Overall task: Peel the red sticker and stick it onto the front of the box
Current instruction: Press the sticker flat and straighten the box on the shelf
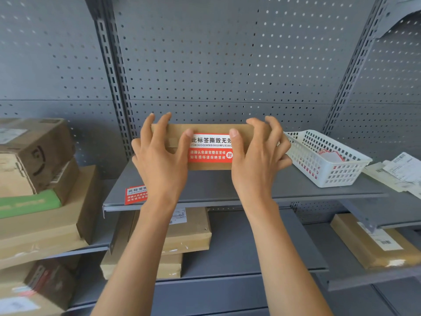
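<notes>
Red sticker (210, 148) on box (206, 130) front, left hand (159, 160) and right hand (257, 160) grips clasping box ends

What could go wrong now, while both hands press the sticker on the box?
1. The sticker lies across the box flap seam; uneven thumb pressure may leave wrinkles there.
2. Both hands, left and right, grip the upright box; it might tip back.
3. A second sticker on the shelf edge may catch the left arm.

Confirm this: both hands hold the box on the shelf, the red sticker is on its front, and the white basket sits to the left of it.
One thing is wrong: in the head view the white basket sits to the right of the box, not left. Both hands, left and right, hold it, red sticker on its front.
</notes>
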